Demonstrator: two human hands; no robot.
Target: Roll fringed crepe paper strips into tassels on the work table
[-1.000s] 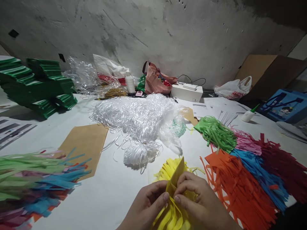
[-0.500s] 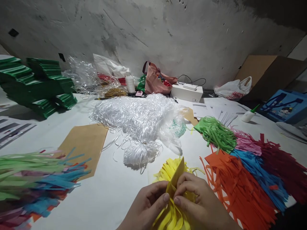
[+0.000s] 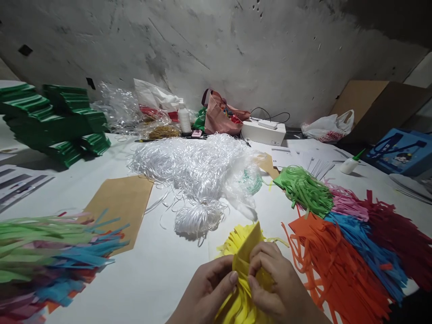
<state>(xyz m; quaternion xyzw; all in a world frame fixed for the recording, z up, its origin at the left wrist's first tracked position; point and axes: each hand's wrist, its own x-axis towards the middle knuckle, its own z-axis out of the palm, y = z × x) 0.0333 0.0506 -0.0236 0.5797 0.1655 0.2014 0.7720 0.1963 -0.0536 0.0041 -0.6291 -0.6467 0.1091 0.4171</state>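
Lower centre: soft yellow fringed sheet [image 3: 248,243] is pinched by fingers of left hand [image 3: 207,288]; right hand [image 3: 280,279] fingers curled beside it, pinch can't be told. Glossy white string heap [image 3: 192,166] piled mid-frame.

The light is dim and cool, its source out of view. The concrete wall [image 3: 202,54] is palest across its middle and sinks into near-black at upper right; the lower right corner is dark too. The white table [image 3: 151,274] reads brightest. The glossy white cord [image 3: 202,166] shines, with a soft shadow under its near bundle, and clear plastic [image 3: 118,105] glints. Wide-angle distortion stretches the green stacks [image 3: 43,123] and smears the multicoloured fringes [image 3: 43,256] at left.
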